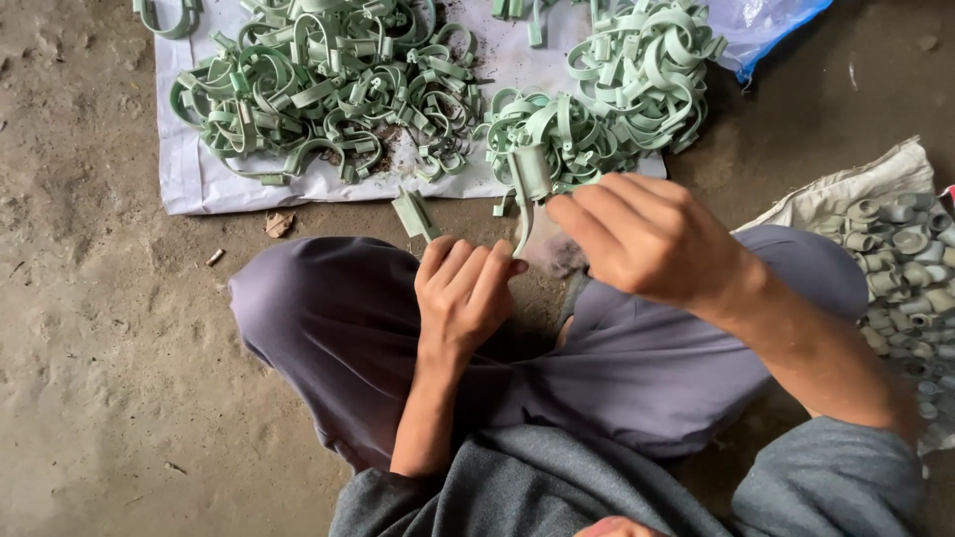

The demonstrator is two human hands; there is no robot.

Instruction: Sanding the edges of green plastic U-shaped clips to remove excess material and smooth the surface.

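Observation:
My left hand [464, 288] is closed around a pale green plastic strip [414, 213] whose end sticks up past my knuckles. My right hand [645, 237] pinches a short green tube with a thin strip hanging from it [530, 179], held just above and to the right of my left hand. Both hands hover over my crossed legs in purple-grey trousers [338, 318].
A white sheet [194, 179] on the dirt floor carries two heaps of curled green plastic clips [318, 80] [637, 80]. At the right, a sack [856, 194] holds several short green tubes [910, 268]. A blue plastic bag [766, 25] lies at the top right.

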